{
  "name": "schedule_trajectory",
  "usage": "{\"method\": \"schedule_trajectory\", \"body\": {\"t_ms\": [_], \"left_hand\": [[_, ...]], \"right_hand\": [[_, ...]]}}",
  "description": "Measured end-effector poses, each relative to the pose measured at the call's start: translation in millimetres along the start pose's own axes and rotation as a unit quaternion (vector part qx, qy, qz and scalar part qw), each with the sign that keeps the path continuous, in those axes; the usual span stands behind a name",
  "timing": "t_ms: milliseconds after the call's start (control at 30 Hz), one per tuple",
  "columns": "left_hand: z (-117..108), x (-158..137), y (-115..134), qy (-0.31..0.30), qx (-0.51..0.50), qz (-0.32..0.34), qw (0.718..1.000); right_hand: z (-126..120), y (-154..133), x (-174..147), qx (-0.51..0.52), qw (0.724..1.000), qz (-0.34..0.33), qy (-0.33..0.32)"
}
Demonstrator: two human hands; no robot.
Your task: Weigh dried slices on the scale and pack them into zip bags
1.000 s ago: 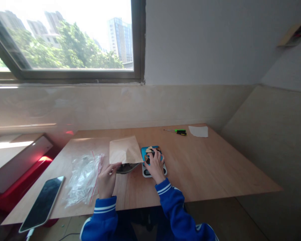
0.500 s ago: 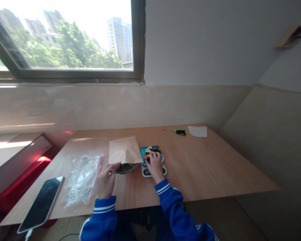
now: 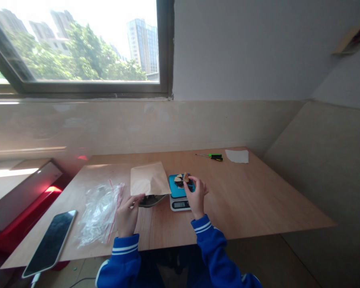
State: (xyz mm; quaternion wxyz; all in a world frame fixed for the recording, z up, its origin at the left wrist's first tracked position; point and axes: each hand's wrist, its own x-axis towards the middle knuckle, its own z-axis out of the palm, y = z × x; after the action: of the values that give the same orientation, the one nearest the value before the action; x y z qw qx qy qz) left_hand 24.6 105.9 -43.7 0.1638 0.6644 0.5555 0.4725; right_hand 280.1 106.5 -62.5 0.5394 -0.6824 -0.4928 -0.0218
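At the lower middle of the frame, the left hand [image 3: 128, 215] pinched the near edge of the brown paper bag [image 3: 148, 178] between thumb and fingers. To its right, the right hand [image 3: 196, 198] had its thumb and forefinger closed on a tan-brown piece [image 3: 186, 177], over the blue platform [image 3: 174, 193] of a kitchen scale [image 3: 180, 205]; whether that piece touched the others below could not be told. The right hand covered the scale's right side, while its display showed, the digits too small to read.

Nearest, at the lower left, a smartphone [image 3: 50, 243] lay with a white cable [image 3: 35, 279] at its near end. Just beyond it, left of the left hand, clear plastic bags [image 3: 97, 216] with red edging were heaped on the wooden counter [image 3: 246, 196]. Farther off, right of centre, a screwdriver [image 3: 215, 156] with green and black at its handle end lay near a white paper sheet [image 3: 237, 157].

The paper bag's mouth faced the person, showing dark contents [image 3: 151, 200] partly hidden by the left fingers. On the scale's platform, dark and pale pieces [image 3: 178, 179] sat in a small pile.
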Motion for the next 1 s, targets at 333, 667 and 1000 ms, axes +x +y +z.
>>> {"method": "schedule_trajectory", "body": {"t_ms": [333,667,1000], "left_hand": [[1.1,0.2,-0.1,0.005,-0.004,0.006,1.0],[3.2,-0.1,2.2,0.005,-0.004,0.001,1.0],[3.4,2.3,3.8,0.008,-0.017,-0.006,1.0]], "right_hand": [[-32.6,106.0,-1.9,0.12,0.961,0.208,0.135],[-36.1,126.5,-10.1,0.167,0.935,0.274,0.148],[-38.9,121.4,-10.2,0.151,0.946,0.261,0.122]]}}
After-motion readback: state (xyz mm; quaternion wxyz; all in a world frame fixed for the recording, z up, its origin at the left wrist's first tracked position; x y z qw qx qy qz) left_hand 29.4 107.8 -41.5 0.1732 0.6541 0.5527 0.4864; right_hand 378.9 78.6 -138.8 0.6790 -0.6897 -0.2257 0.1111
